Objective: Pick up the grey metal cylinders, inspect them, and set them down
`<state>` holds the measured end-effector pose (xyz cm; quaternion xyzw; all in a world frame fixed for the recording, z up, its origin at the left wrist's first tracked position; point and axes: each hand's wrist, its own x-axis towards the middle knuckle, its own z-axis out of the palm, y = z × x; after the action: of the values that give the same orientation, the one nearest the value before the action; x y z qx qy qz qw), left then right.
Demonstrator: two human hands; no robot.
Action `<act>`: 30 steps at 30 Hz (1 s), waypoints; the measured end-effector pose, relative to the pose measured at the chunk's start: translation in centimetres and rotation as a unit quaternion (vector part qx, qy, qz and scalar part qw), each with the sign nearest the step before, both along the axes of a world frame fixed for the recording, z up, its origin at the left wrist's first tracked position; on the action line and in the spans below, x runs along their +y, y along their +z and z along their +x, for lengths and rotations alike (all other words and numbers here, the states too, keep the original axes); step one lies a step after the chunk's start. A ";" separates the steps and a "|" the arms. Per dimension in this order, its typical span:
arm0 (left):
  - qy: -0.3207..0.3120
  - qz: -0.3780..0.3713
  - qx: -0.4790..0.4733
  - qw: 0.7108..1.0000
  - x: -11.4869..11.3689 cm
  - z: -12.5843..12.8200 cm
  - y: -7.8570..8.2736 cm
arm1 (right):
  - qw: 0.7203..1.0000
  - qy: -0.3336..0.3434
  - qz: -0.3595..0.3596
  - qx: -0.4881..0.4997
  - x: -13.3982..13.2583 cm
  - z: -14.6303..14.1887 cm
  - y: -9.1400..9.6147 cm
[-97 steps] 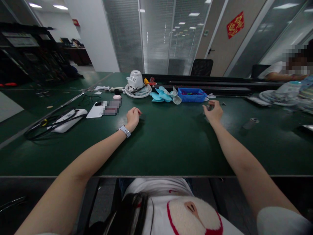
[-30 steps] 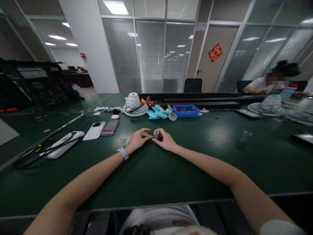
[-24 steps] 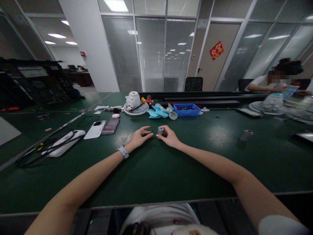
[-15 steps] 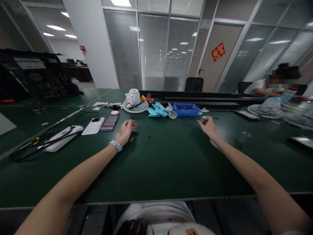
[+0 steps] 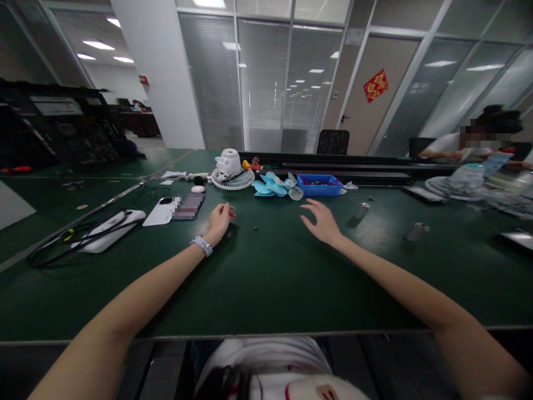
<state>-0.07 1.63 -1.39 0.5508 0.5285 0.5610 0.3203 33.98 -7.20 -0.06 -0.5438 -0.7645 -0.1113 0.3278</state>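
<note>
My right hand [image 5: 322, 222] is over the green table [image 5: 287, 289], its fingers spread and nothing in them. To its right a small silver metal cylinder [image 5: 363, 210] stands upright on the tabletop, apart from the hand. A second, similar cylinder [image 5: 417, 231] stands further right. My left hand [image 5: 220, 220], with a watch on the wrist, rests near the table with its fingers curled together. What it may hold is hidden. Between the hands lies a tiny dark piece [image 5: 255, 229], too small to name.
Behind the hands are a white fan part [image 5: 229, 166], blue fan blades [image 5: 270, 184] and a blue tray [image 5: 320, 186] of small items. Phones [image 5: 160, 212], a white device [image 5: 110, 233] and black cable lie left. A person [image 5: 453, 150] sits at the far right.
My right hand has let go of the metal cylinder, which now stands on the table, and has moved left with its fingers opened. The left hand has barely moved.
</note>
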 end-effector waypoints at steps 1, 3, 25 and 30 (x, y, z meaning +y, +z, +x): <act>0.001 0.002 0.001 1.000 0.0 0.0 0.0 | 0.996 0.082 -0.041 -0.015 -0.2 -2.6 0.0; 0.002 0.005 0.004 1.000 -0.1 0.0 -0.1 | 0.976 0.188 -0.103 -0.026 -0.1 -7.2 -0.3; -0.008 0.013 0.094 0.995 0.1 -0.2 -0.5 | 0.952 -0.256 0.167 0.015 2.2 15.5 -0.4; -0.010 0.011 0.097 0.995 -0.1 -0.3 -0.4 | 0.935 -0.300 0.182 0.044 1.4 18.4 -2.4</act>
<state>-0.35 1.57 -1.80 0.6112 0.5457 0.5074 0.2669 52.38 -5.76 -2.42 -0.6832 -0.5171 -0.3176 0.4061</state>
